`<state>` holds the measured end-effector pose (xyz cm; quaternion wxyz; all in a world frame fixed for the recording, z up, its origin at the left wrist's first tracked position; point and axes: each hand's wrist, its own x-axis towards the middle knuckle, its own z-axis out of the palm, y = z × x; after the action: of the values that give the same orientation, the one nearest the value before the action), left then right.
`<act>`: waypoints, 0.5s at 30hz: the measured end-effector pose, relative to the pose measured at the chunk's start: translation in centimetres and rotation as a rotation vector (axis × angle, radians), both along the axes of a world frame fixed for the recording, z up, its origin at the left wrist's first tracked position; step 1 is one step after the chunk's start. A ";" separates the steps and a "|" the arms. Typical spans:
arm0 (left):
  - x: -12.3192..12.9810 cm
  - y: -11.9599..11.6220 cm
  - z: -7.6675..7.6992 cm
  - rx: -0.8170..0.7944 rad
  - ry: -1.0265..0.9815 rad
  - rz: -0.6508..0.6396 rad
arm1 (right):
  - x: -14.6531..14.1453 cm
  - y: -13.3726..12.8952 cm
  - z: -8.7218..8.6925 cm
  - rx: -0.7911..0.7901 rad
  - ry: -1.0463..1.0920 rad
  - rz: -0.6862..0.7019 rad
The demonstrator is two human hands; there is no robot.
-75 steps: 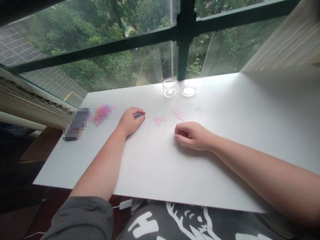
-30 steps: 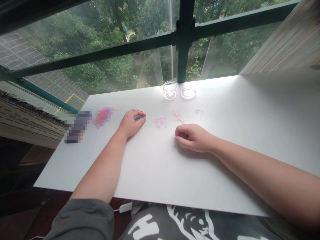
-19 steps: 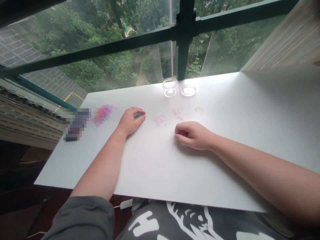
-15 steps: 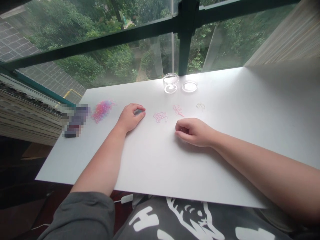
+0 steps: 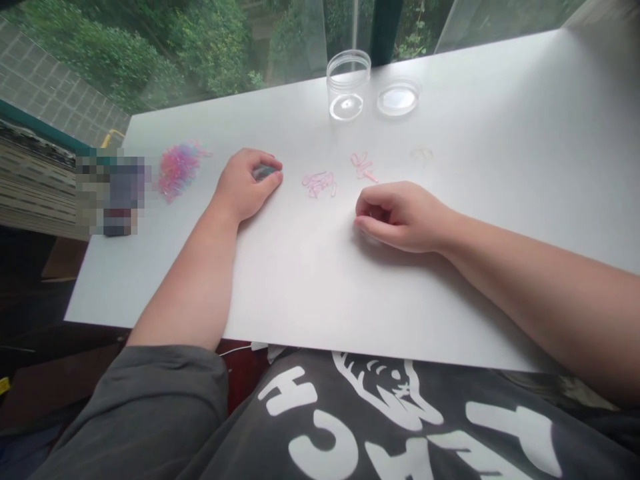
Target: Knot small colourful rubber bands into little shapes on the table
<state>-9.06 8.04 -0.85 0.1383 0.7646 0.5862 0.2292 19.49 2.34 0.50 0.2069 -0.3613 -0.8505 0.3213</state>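
My left hand [image 5: 250, 183] rests on the white table, its fingers curved and a gap left between thumb and forefinger. Something bluish [image 5: 265, 172] shows in that gap, too covered to name. Loosely curled, my right hand [image 5: 400, 217] lies on its side on the table; its inner fingertips are hidden, so what it holds, if anything, cannot be made out. Between the hands, towards the window, lie a small pile of lilac loops [image 5: 319, 184] and a few pink loops [image 5: 364, 165]. Pale yellowish loops [image 5: 421, 155] lie beyond my right hand.
An open clear jar [image 5: 349, 93] stands at the table's window edge, with a round clear lid [image 5: 399, 98] beside it. A multicoloured heap of small pieces [image 5: 180, 170] lies left of my left hand. A blurred-out object [image 5: 125, 197] sits at the left edge of the white table [image 5: 300, 287].
The camera has tilted downward and come closer, so the table sits higher in view and more of the shirt shows. Both hands and the loops have kept their places on the table.
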 end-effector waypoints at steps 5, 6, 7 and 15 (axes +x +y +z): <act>0.0 -0.1 0.1 0.001 0.013 -0.008 | -0.1 0.0 0.0 -0.006 -0.007 0.005; -0.1 -0.1 0.0 0.004 0.015 -0.012 | -0.1 0.0 0.0 -0.007 -0.007 0.004; -0.1 -0.1 0.0 0.008 0.016 -0.016 | -0.1 0.0 0.0 -0.010 -0.006 0.005; -0.2 -0.2 -0.1 0.034 0.015 -0.015 | -0.2 0.0 0.0 -0.032 -0.007 0.003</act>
<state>-9.28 7.79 -0.95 0.1226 0.7730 0.5774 0.2325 19.31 2.30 0.47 0.1975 -0.3644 -0.8466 0.3340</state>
